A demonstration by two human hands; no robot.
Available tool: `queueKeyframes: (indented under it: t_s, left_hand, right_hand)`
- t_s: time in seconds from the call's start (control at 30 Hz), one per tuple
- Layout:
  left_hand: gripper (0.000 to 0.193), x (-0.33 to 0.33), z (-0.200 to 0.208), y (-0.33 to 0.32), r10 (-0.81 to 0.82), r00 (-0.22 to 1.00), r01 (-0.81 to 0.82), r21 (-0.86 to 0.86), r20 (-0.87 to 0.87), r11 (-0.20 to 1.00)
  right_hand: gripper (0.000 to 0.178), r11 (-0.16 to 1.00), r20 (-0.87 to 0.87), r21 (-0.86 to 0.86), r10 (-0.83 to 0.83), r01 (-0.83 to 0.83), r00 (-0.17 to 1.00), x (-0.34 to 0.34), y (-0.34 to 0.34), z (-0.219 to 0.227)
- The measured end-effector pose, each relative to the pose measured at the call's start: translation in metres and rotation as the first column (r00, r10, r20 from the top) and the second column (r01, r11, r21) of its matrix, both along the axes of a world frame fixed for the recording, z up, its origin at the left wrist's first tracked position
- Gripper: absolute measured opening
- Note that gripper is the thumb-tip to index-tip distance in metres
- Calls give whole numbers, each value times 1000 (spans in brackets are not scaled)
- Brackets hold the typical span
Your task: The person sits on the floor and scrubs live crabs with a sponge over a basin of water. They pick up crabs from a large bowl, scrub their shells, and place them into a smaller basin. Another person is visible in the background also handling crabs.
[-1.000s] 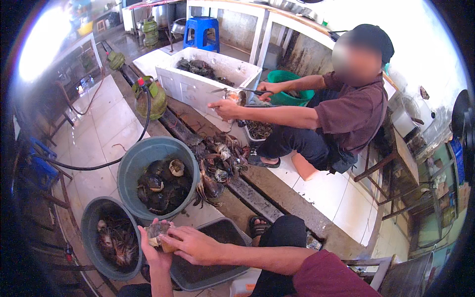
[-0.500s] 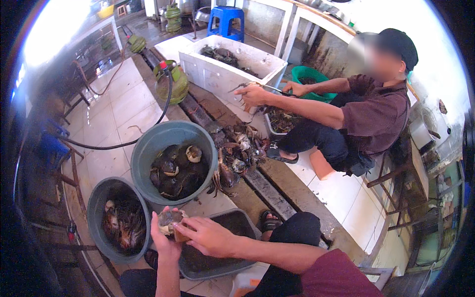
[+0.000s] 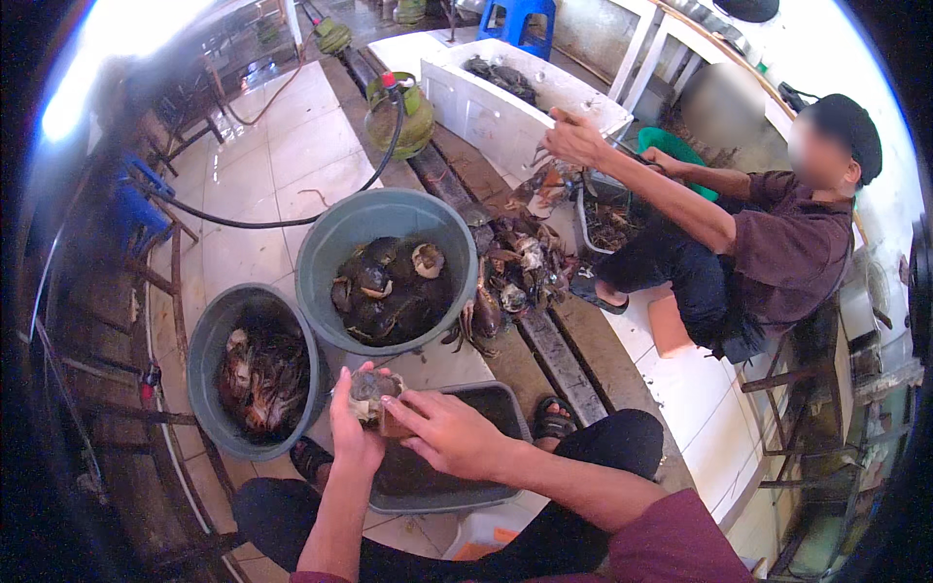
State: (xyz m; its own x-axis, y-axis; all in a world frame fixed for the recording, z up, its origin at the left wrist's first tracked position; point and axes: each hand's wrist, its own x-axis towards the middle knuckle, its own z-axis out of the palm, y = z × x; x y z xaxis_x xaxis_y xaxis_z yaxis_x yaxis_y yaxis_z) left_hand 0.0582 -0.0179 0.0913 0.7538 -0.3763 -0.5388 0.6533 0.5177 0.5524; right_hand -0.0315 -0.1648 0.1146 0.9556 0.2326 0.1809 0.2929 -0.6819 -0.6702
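My left hand (image 3: 356, 428) cradles a greyish crab shell (image 3: 369, 387) with a pale rim, its palm turned up. Against the shell's edge my right hand (image 3: 452, 432) pinches a small brown block (image 3: 395, 420); its exact kind is unclear. Both hands hover over the near side of a grey rectangular basin (image 3: 513, 408) with dark water in it. Just beyond stands a large grey-green tub (image 3: 313, 255) with dark crab shells (image 3: 375, 277) in liquid. To the left, a smaller tub (image 3: 201, 361) contains brown, stringy matter (image 3: 262, 374).
A heap of crabs and crab pieces (image 3: 515, 262) lies by a floor channel (image 3: 569, 364). At right a seated co-worker (image 3: 797, 233) holds a thin tool over a tray. Farther back are a white foam box (image 3: 476, 102), a green gas cylinder (image 3: 400, 121) and its black hose (image 3: 262, 223).
The whole view has shifted, so the tubs and co-worker appear farther right and mostly higher. I still hold the shell and block. The co-worker's front hand has changed its pose.
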Motion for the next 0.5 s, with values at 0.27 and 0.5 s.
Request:
queueKeyframes:
  t_s: [0.27,0.5]
  left_hand:
    - [36,0,-2,-1,4,1000,-4,33,1,999]
    - [35,0,-6,0,-2,1000,2,24,9,1000]
  right_hand:
    - [65,1000,-27,0,8,-8,1000,1,0,-1]
    - [66,1000,-32,-9,13,-13,999,1,0,-2]
